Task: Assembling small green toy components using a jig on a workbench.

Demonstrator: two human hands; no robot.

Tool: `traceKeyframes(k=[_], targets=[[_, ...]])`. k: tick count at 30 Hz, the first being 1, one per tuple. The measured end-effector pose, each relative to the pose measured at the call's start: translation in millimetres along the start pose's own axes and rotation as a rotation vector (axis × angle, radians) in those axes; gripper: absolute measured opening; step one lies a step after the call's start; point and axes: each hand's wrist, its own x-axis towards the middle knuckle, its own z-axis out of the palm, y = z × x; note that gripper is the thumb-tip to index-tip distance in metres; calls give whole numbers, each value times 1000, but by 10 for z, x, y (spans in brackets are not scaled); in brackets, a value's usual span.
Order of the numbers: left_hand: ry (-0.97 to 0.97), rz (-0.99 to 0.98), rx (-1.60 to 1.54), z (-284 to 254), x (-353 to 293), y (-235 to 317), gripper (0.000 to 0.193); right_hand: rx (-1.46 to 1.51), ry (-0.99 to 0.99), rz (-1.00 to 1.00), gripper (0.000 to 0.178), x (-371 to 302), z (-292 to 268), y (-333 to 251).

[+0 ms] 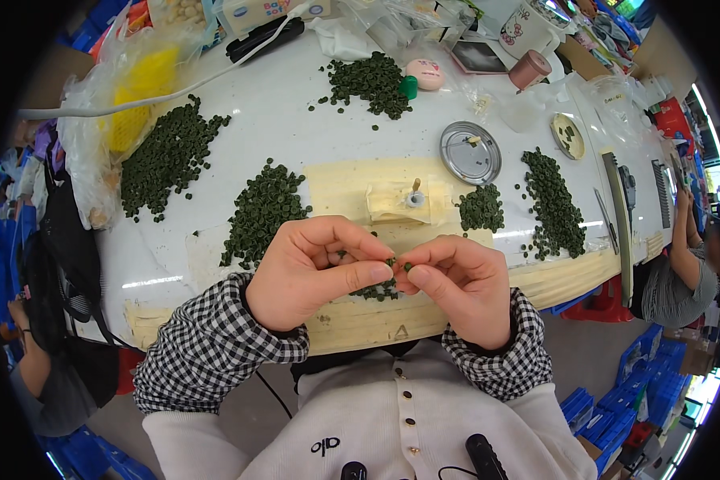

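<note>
My left hand [320, 272] is closed in a pinch on a small dark green piece [390, 262] in front of my body. Another green piece [408, 266] sits between the thumb and forefinger of my right hand [466, 292], close beside the first. More green bits show within the curled left fingers. Just beyond the hands stands a taped block [386, 205] with a small upright peg [415, 194]. Under my fingertips lies a small pile of the same green pieces [376, 290], partly hidden. A larger green pile [264, 210] is beside my left hand.
Further green piles lie at far left [168, 156], at the back [368, 84] and at right [552, 204]. A round metal lid [466, 164] sits beyond the block. A white cable [160, 98] crosses the back left. Other people sit at both sides.
</note>
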Motion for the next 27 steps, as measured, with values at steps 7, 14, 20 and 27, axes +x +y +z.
traceKeyframes(k=[7,14,20,27], targets=[[7,-35,25,-24,16,-4,15,-43,30,-28,17,12,-8,12],[63,-12,39,5,12,-15,12,-121,52,-82,16,23,5,13],[82,43,125,9,-3,-18,14,-202,73,-135,14,31,2,39],[84,66,232,55,-43,14,13,-281,121,-137,13,40,14,90]])
